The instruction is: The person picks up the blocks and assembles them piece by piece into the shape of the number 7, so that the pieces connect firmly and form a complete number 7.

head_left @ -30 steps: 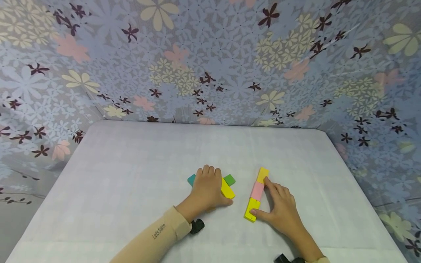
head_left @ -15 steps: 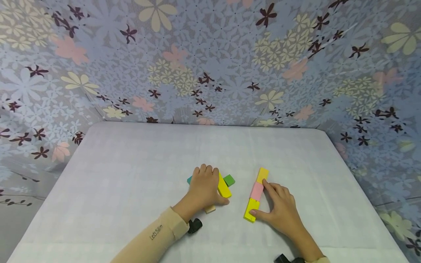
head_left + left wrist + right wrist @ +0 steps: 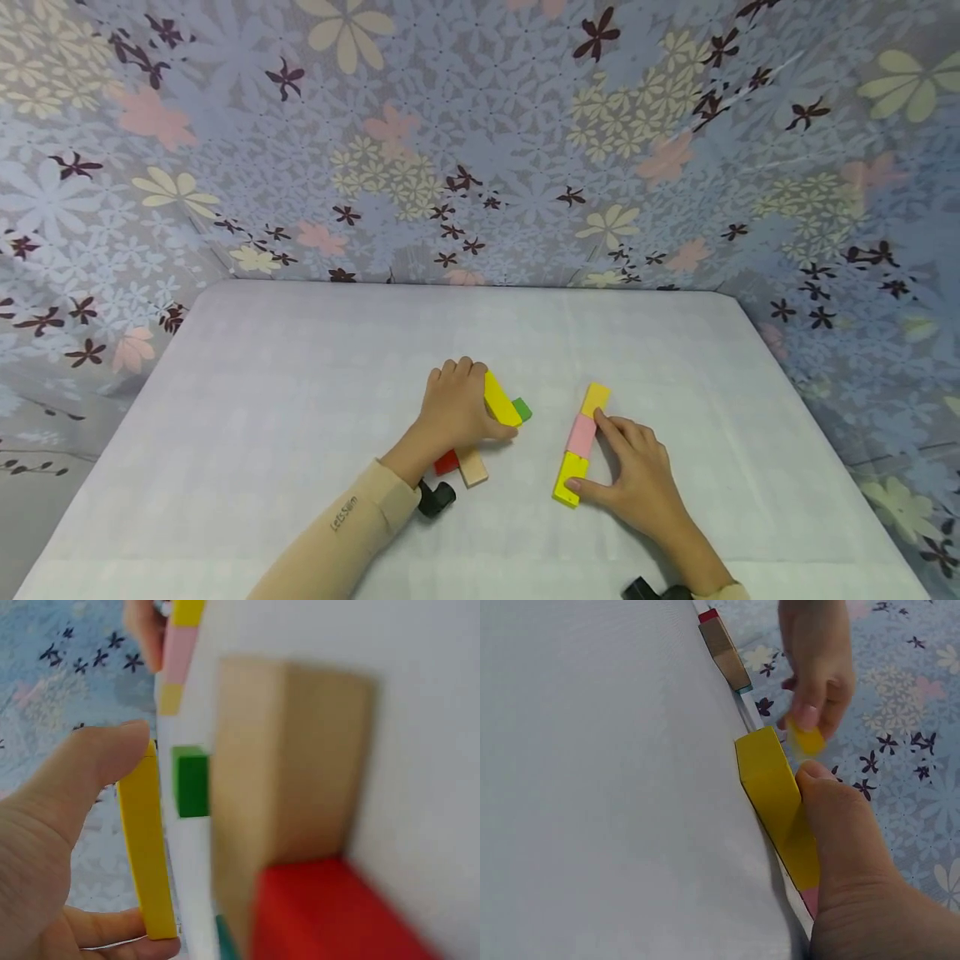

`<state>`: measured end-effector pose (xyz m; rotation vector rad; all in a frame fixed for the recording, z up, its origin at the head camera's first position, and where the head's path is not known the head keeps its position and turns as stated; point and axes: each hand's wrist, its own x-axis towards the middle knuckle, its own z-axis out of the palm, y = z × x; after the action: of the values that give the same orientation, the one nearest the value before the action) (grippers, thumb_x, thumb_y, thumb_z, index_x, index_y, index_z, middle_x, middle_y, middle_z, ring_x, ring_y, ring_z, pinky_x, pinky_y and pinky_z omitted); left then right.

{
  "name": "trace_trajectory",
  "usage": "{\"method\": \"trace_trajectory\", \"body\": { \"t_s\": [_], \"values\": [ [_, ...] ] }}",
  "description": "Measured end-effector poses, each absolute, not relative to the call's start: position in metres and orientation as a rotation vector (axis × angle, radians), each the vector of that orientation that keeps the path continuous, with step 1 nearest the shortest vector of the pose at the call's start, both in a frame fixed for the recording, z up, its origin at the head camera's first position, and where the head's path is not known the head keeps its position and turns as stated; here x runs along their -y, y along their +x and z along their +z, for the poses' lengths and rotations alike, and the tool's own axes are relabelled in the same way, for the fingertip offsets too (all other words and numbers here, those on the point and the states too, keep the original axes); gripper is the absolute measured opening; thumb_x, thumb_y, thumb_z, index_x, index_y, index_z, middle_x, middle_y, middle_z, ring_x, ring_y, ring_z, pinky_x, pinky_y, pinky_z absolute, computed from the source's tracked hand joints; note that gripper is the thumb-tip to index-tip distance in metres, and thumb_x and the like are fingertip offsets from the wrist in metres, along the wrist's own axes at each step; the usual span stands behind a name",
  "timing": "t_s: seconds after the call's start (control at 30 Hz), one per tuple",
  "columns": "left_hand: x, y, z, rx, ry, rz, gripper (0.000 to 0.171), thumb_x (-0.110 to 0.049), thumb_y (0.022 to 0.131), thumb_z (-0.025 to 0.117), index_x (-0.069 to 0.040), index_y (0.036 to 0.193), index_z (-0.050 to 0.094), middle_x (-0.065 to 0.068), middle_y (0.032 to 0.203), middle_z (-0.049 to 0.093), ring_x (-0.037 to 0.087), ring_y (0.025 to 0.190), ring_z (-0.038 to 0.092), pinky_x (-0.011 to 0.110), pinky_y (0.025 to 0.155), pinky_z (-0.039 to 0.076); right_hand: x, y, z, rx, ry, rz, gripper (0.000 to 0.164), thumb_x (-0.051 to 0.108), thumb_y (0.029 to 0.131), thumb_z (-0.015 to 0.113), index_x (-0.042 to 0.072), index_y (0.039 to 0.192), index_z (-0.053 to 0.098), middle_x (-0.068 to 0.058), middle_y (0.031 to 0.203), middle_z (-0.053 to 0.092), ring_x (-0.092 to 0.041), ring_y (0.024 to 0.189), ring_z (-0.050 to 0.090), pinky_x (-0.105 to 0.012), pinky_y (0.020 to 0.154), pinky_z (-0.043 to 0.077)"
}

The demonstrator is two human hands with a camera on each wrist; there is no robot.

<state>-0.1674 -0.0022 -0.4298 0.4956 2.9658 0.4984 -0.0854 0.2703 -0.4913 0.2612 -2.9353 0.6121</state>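
My left hand (image 3: 453,408) pinches a long yellow block (image 3: 500,400) between thumb and fingers. In the left wrist view that yellow block (image 3: 146,844) hangs apart from the others. My right hand (image 3: 637,475) touches a straight row of three blocks on the table, its thumb on the nearest yellow block (image 3: 570,482) and its index finger by the joint between the pink block (image 3: 581,436) and the orange-yellow block (image 3: 596,398). The right wrist view shows the thumb against the side of the yellow block (image 3: 776,806).
Beside the left hand lie a plain wooden block (image 3: 472,468), a red block (image 3: 447,462) and a green block (image 3: 522,408). A sliver of a teal block (image 3: 226,941) shows in the left wrist view. White cloth covers the table (image 3: 315,350); a flowered curtain (image 3: 480,150) hangs behind.
The left hand has moved left and away from the wearer with the yellow block, uncovering the wooden and red blocks and covering the teal one. The right hand stays at the row.
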Motion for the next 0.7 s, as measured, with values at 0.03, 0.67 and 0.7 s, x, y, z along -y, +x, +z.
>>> {"method": "trace_trajectory", "body": {
  "t_s": [0.03, 0.67, 0.7],
  "values": [
    [0.002, -0.17, -0.428, -2.972, 0.489, 0.519, 0.095, -0.069, 0.063, 0.081, -0.005, 0.129, 0.056, 0.009, 0.115, 0.057, 0.026, 0.102, 0.049, 0.041, 0.089, 0.04, -0.27, -0.085, -0.492, 2.933, 0.263, 0.61, 0.11, 0.072, 0.066, 0.078, 0.012, 0.151, 0.043, -0.008, 0.136, 0.05, -0.029, 0.121, 0.041, -0.053, 0.099, 0.031],
    [-0.073, -0.233, -0.424, -2.77, 0.472, 0.746, 0.103, -0.058, 0.07, 0.084, -0.017, 0.151, 0.036, 0.003, 0.138, 0.061, 0.027, 0.121, 0.057, 0.045, 0.105, 0.045, -0.272, -0.086, -0.493, 2.914, 0.279, 0.609, 0.108, 0.071, 0.068, 0.077, 0.012, 0.151, 0.043, -0.009, 0.134, 0.053, -0.03, 0.122, 0.042, -0.054, 0.099, 0.032],
    [-0.077, -0.236, -0.424, -2.765, 0.474, 0.739, 0.103, -0.058, 0.07, 0.084, -0.017, 0.151, 0.036, 0.003, 0.138, 0.06, 0.026, 0.122, 0.057, 0.045, 0.106, 0.044, -0.272, -0.086, -0.493, 2.915, 0.279, 0.61, 0.107, 0.071, 0.068, 0.077, 0.012, 0.151, 0.043, -0.009, 0.134, 0.053, -0.03, 0.122, 0.042, -0.054, 0.099, 0.032]
  ]
}}
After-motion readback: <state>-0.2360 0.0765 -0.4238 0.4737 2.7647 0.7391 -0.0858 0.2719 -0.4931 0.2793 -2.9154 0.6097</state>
